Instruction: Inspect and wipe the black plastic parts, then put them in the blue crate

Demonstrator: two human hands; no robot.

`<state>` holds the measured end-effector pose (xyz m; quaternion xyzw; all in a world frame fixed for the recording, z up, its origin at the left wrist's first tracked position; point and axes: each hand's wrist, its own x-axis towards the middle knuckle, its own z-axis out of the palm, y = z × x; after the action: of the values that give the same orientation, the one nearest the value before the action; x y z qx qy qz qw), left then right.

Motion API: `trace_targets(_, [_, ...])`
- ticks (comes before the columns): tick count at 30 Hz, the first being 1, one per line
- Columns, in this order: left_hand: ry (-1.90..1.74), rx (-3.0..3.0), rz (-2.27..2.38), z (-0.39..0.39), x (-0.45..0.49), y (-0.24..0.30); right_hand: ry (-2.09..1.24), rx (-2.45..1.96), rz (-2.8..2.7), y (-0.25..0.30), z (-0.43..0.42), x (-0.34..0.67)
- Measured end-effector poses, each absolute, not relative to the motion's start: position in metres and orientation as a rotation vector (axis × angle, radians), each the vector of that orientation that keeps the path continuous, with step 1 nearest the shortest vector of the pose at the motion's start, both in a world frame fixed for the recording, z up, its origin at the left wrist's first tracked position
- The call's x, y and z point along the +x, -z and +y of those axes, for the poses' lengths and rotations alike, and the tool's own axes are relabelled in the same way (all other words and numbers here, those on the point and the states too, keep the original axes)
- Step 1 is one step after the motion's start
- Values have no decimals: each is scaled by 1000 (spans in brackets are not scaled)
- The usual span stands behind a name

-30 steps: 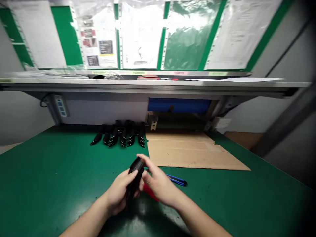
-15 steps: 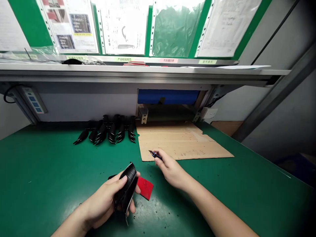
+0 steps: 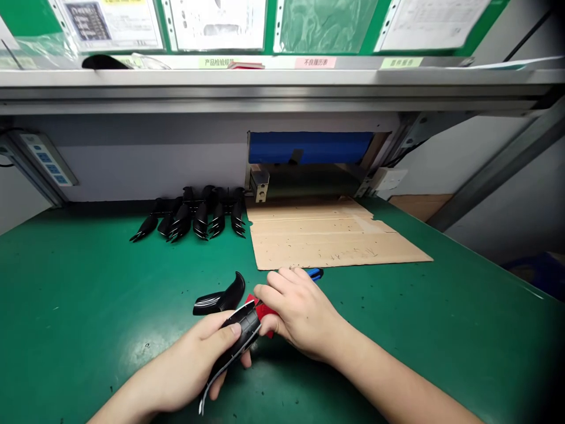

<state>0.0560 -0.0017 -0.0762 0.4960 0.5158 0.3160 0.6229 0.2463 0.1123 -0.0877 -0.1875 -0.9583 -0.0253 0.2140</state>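
My left hand (image 3: 198,353) is closed around a curved black plastic part (image 3: 233,344) with a pale edge, its hollow, ribbed side turned up. My right hand (image 3: 300,312) is curled at the part's upper end, thumb and fingers close to its tip. From behind the right hand's fingers sticks the blue and black handle of a utility knife (image 3: 316,274); its blade is hidden. A red flat block (image 3: 267,310) lies partly covered beneath the right hand. Beyond my left hand, a glossy black curved part (image 3: 220,297) rests on the green table.
Several black curved parts (image 3: 194,218) lie in a row at the back of the green table (image 3: 79,282). A cardboard sheet (image 3: 326,241) lies at the back right, before an opening with a blue flap (image 3: 309,147). A metal shelf (image 3: 282,94) spans above. Small black scraps dot the table.
My right hand has come down and left with the knife to the held part's tip. The held part has tilted and shifted. The view has moved lower, uncovering the loose black part.
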Motion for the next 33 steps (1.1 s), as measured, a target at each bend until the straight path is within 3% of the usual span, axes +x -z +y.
trace_targets(6, [-636, 1191, 1339, -6, 53, 75, 206, -483, -2661, 94, 110, 243])
trace_targets(13, [-567, 1234, 1450, -8, 52, 76, 73, -440, -2683, 102, 108, 241])
trace_targets(16, [-561, 1260, 1443, -7, 53, 75, -295, -406, -2729, 101, 110, 244])
trace_targets(21, [-589, 1275, 1417, -6, 54, 73, -1216, -284, -2575, 92, 116, 254])
trace_targets(24, [-667, 1228, 1396, -6, 53, 72, -1408, -324, -2361, 91, 117, 255])
trace_targets(26, [-734, 1167, 1361, -5, 52, 71, -1229, -386, -2367, 94, 116, 252])
trace_targets(30, [-837, 1070, 1286, -1, 54, 67, -482, -545, -2573, 103, 113, 244])
trace_targets(33, [-871, 1034, 1279, 0, 56, 65, -135, -601, -2630, 107, 111, 241])
